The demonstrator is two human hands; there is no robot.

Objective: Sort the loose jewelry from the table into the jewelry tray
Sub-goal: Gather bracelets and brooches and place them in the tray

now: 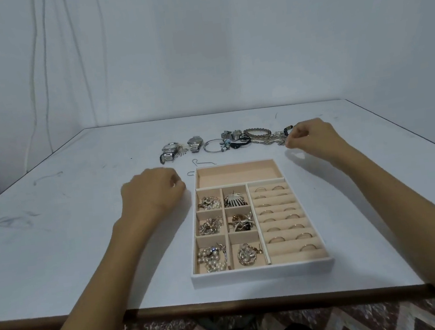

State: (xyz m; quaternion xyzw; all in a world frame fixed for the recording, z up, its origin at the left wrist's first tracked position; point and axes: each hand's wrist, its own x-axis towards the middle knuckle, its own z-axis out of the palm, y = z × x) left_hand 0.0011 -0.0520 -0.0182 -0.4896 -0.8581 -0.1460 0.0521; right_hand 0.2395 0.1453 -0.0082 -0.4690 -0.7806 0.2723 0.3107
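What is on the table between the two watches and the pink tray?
In the head view, between the watches and the tray, only a thin bent wire.

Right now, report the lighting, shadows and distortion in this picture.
Head view: light is soft and even with a bluish cast; the right hand throws only a faint shadow on the table; wide-angle bowing curves the table's edges; the small rings in the jewelry tray look soft.

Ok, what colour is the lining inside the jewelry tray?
Pale peach-beige lining, with a white outer rim on the jewelry tray; it shows best in the head view.
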